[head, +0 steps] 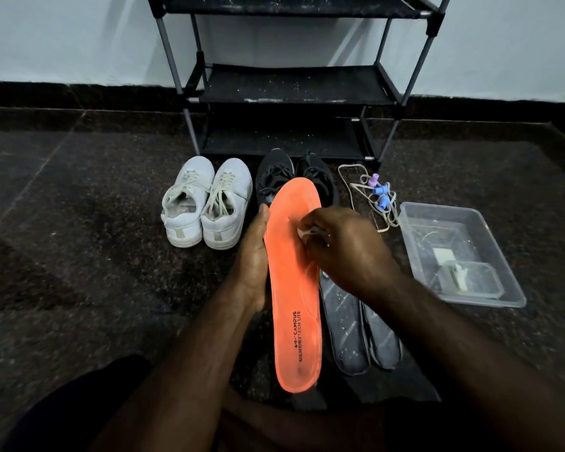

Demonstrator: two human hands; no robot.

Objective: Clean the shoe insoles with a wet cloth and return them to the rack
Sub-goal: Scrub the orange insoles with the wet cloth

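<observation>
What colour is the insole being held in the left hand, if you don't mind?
Bright orange insole, with dark lettering near its heel, seen in the head view.

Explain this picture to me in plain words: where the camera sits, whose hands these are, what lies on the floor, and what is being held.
There is no machine. One camera on a person's head looks down at their own hands. The left hand grips an orange insole by its edge. The right hand presses a small pale cloth against it. On the dark floor lie two grey insoles, white sneakers, black shoes, loose laces and a clear plastic tray. A black shoe rack stands behind.
</observation>
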